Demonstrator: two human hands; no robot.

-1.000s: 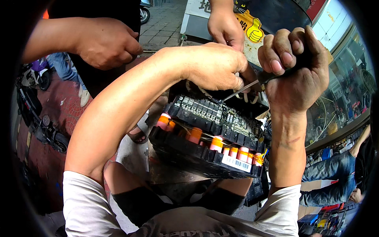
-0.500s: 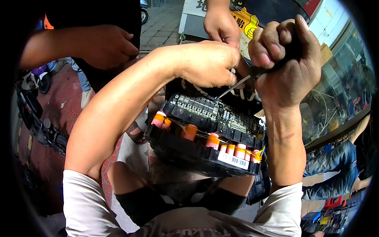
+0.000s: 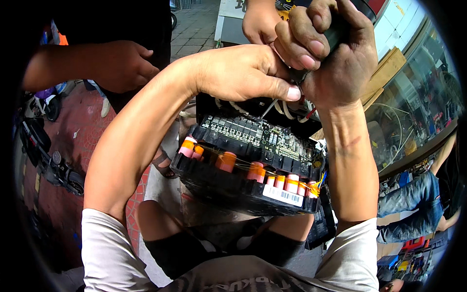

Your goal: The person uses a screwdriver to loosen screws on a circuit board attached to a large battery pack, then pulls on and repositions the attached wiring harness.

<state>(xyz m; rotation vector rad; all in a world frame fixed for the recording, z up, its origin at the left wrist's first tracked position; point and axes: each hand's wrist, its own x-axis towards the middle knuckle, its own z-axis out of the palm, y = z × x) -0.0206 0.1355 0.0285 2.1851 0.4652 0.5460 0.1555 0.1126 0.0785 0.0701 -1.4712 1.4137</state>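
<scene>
A black battery pack (image 3: 219,189) sits before me, above my knees, with pink-and-orange cylindrical cells (image 3: 225,162) along its near side. A green-black circuit board (image 3: 238,129) covers its top. My right hand (image 3: 340,73) is wrapped round the dark handle of a screwdriver (image 3: 268,109), whose thin metal shaft slants down to the board's far edge. My left hand (image 3: 233,73) reaches across above the board, its thumb and fingers closed at the upper shaft, close against my right hand. The left fingertips are partly hidden.
Across from me, another person's hand (image 3: 260,22) is close behind my left hand, and their other hand (image 3: 124,65) hangs at the left. White cables (image 3: 238,108) lie beyond the board. A glass case (image 3: 413,102) stands at right, a parked motorcycle (image 3: 53,158) at left.
Both my hands and the screwdriver have shifted slightly left, with the right hand also higher. My left thumb now stretches toward the right hand. The other person's hands have moved slightly left.
</scene>
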